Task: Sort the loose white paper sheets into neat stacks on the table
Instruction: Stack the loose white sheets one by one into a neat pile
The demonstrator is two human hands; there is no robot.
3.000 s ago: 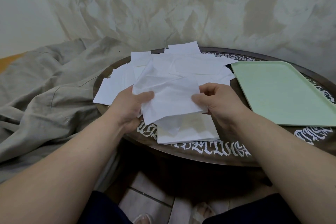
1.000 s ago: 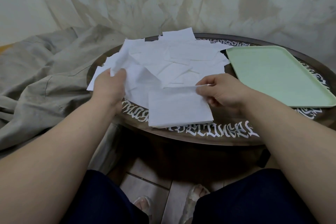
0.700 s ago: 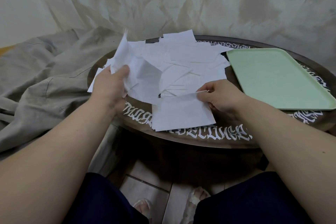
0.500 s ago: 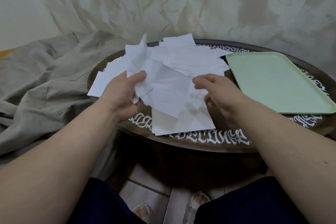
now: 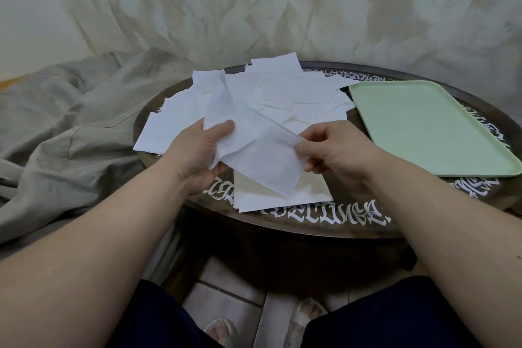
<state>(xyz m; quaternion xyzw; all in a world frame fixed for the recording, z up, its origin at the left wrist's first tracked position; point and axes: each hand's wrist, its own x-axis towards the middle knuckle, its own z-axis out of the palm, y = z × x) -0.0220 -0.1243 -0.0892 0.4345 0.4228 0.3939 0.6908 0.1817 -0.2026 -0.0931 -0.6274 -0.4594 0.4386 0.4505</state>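
— Sheets (image 5: 271, 99) of thin, creased white paper lie heaped on the round dark worktop (image 5: 324, 223); who holds what?
— Both hands pinch one sheet (image 5: 262, 155): left hand (image 5: 197, 155) thumb on top, right hand (image 5: 336, 155) at its edge, above a squared stack (image 5: 282, 195).
— Around them?
— Smooth green tray (image 5: 429, 127) right, rumpled grey cloth (image 5: 70, 133) left; the lettering on the rim is unreadable.

Bare forearms, no sleeves; dark navy trousers (image 5: 395, 316) (pale slippers (image 5: 306, 316) on both feet)
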